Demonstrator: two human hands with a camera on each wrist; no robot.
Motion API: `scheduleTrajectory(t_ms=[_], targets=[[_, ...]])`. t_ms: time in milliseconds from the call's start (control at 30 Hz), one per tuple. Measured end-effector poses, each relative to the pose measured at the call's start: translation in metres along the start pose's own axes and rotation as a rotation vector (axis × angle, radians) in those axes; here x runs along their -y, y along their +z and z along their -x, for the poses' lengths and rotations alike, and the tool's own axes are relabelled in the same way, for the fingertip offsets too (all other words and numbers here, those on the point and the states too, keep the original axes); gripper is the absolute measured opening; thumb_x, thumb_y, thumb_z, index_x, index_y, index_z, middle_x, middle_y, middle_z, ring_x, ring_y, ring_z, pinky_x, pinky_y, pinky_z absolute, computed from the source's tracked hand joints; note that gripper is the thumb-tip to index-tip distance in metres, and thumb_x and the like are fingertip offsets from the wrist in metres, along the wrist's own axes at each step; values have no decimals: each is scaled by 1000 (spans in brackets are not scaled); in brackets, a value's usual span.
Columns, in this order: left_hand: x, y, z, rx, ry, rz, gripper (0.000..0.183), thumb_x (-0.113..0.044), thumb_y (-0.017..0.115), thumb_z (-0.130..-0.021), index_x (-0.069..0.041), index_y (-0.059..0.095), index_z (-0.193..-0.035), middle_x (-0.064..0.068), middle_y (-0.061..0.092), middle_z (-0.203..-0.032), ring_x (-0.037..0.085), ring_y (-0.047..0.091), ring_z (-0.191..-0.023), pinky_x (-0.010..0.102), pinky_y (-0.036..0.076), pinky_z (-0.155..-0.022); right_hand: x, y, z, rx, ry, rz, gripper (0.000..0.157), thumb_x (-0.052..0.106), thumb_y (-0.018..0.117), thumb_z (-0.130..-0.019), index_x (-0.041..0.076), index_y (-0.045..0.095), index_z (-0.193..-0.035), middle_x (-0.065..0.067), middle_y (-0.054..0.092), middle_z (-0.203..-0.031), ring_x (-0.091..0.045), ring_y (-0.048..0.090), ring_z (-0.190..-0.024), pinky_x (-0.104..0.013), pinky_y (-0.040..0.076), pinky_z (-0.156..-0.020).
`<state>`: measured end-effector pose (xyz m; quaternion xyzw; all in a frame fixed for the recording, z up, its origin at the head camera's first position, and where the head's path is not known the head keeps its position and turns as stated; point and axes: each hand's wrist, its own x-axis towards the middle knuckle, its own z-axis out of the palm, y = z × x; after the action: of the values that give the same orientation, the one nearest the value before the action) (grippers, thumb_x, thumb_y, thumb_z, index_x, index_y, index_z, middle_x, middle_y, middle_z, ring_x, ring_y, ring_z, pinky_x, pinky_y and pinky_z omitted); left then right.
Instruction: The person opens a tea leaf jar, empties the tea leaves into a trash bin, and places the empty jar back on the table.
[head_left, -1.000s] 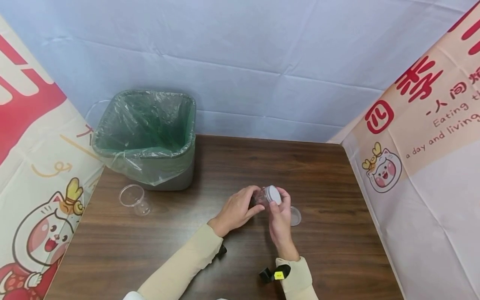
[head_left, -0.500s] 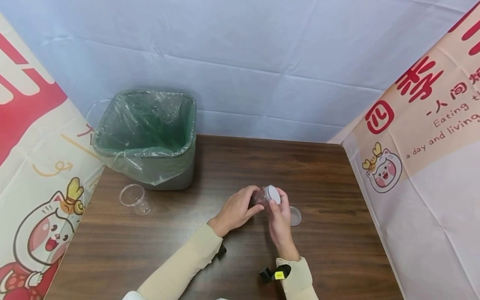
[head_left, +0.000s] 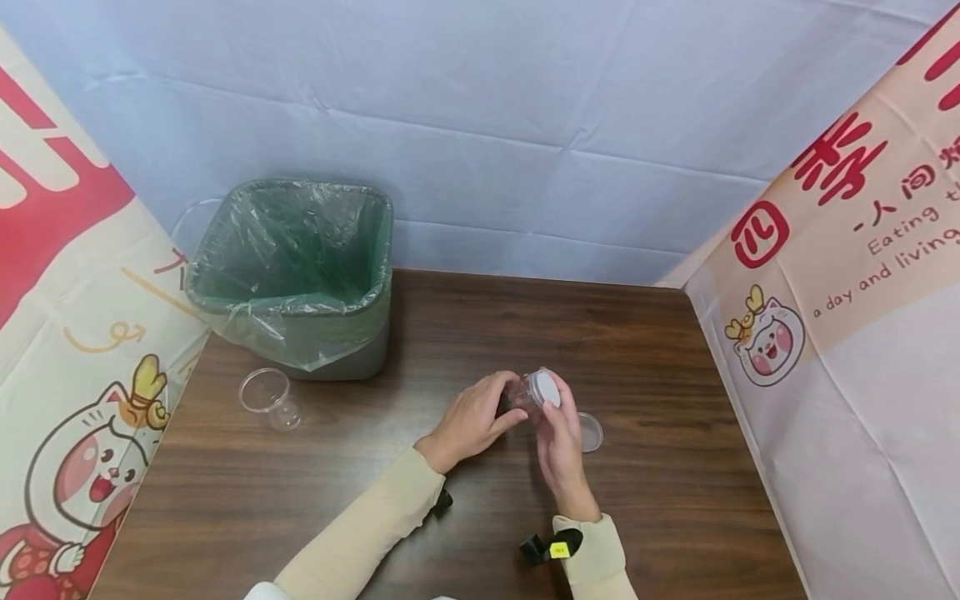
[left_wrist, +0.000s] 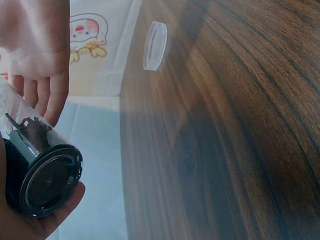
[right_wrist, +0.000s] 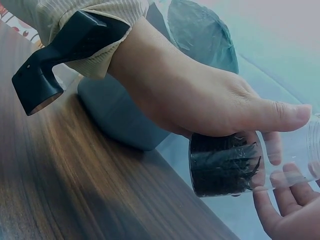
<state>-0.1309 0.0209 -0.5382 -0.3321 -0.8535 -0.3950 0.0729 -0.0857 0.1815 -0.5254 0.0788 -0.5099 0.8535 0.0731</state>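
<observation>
A clear jar (right_wrist: 227, 162) with dark, leaf-like strips packed toward its base is tilted on its side between my hands. My left hand (head_left: 472, 419) grips the jar's body, its fingers curled around it near the base. The jar's white-topped screw lid (head_left: 546, 389) faces right, and my right hand (head_left: 561, 446) holds it between thumb and fingers. In the left wrist view the jar's dark round base (left_wrist: 52, 181) points at the camera. Just beyond my right hand, a clear round lid (head_left: 591, 432) lies on the table.
A grey bin (head_left: 352, 350) lined with a green bag stands at the back left. In front of it a clear cup-like vessel (head_left: 264, 392) rests on the wooden table (head_left: 637, 517). Cloth walls enclose the back and both sides.
My right hand has turned slightly on the white-topped lid, its fingers now reaching farther over the upper edge. My left hand keeps its grip on the jar with little movement.
</observation>
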Motion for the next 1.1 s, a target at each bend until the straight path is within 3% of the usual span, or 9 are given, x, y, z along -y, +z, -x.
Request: scheduleTrajectory(t_ms=[167, 300, 567, 867, 1100], targets=[[0, 0, 0, 10, -13, -2, 63, -59, 43, -101, -5, 49, -133, 7, 64, -116, 18, 62, -102, 38, 54, -90, -2, -1, 0, 23, -25, 4, 38, 13, 45, -108, 3, 41, -145, -7, 60, -127, -18, 61, -110, -30, 50, -95], [0, 0, 0, 15, -19, -10, 55, -51, 55, -101, -6, 49, -133, 6, 64, -115, 18, 62, -102, 37, 55, -89, -4, 1, 1, -5, -37, -8, 41, 25, 56, -106, 4, 43, -139, -7, 61, -126, -18, 62, -110, -30, 51, -94], [1, 1, 2, 17, -17, -18, 62, -58, 44, -101, -5, 50, -133, 7, 65, -115, 18, 63, -103, 38, 54, -89, -4, 6, 3, -96, -9, -16, 26, 24, 58, -106, 9, 48, -125, -3, 63, -120, -13, 63, -106, -26, 52, -90], [2, 2, 3, 3, -8, -18, 65, -61, 38, -101, -5, 50, -132, 7, 65, -115, 18, 63, -102, 38, 54, -89, -4, 5, 3, -65, -7, 26, 20, 15, 46, -109, 10, 50, -128, -3, 62, -121, -17, 62, -106, -28, 51, -91], [2, 2, 3, -8, 0, -20, 69, -64, 32, -100, -5, 51, -130, 6, 65, -113, 18, 64, -101, 38, 55, -86, -3, 4, 1, -79, 41, 11, 28, 10, 41, -108, 12, 54, -132, -2, 63, -124, -13, 59, -111, -27, 48, -93]])
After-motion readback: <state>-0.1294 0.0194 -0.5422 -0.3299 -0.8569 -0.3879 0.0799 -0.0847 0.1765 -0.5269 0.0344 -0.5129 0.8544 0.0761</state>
